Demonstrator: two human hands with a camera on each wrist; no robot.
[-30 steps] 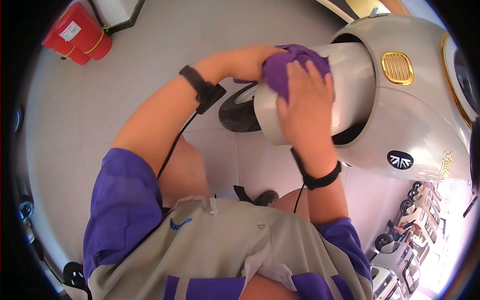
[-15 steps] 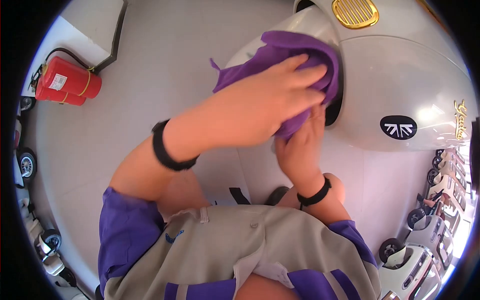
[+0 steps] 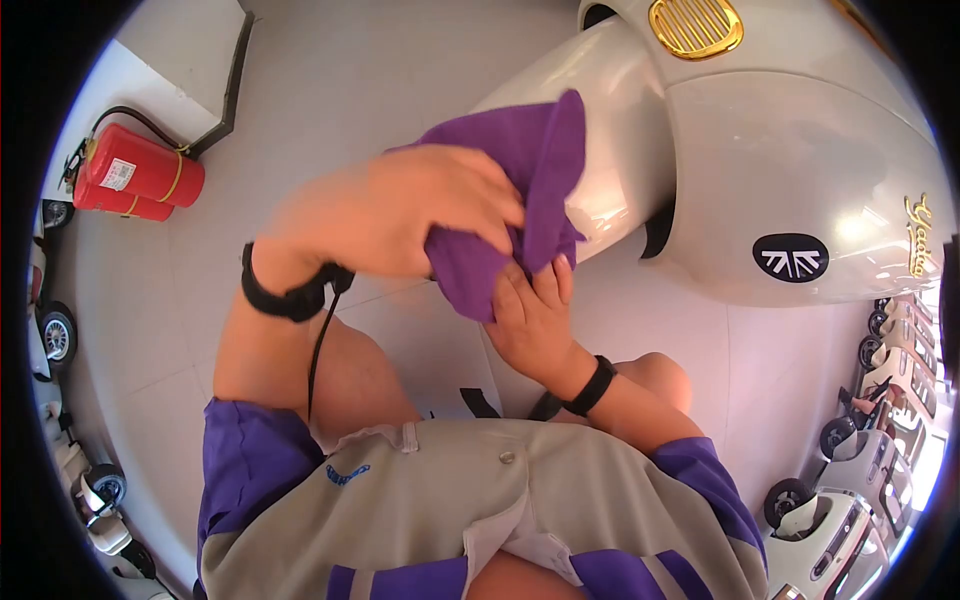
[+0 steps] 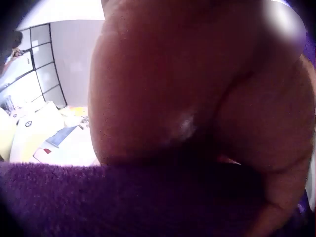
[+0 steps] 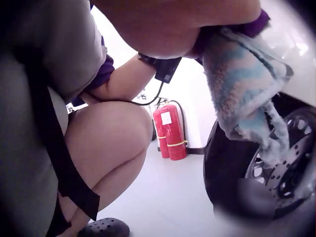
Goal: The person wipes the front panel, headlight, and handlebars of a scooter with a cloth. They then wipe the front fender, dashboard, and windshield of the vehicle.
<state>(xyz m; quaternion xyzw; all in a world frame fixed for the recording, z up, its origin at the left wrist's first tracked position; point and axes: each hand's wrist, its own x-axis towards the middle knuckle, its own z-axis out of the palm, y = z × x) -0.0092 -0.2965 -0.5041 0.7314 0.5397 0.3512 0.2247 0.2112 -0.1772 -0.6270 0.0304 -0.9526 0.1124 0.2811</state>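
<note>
A purple cloth [image 3: 470, 270] is bunched between my two hands, over the front fender [image 3: 610, 110] of a silver scooter. My left hand [image 3: 400, 210] grips it from above with bent fingers. Lower and to the right, my right hand [image 3: 535, 315] pinches its near edge between fingers and thumb. In the left wrist view, purple pile [image 4: 59, 197] fills the bottom, below the hand. A fluffy cloth part [image 5: 242, 89] patterned in pale blue and brown hangs under the purple in the right wrist view, in front of the wheel [image 5: 286, 168].
The scooter's body [image 3: 780, 170] curves away on the right, with a gold grille [image 3: 700, 25] and a black badge [image 3: 790, 258]. Red fire extinguishers [image 3: 145, 170] stand by a white block [image 3: 170, 60]. More scooters [image 3: 830, 540] line the right side. My knee [image 5: 113, 128] is bent close by.
Both hands and the purple cloth have come back leftward, from against the scooter's body to the fender's near side. The cloth has been bunched, spread and regripped. The head view has shifted since the first frame.
</note>
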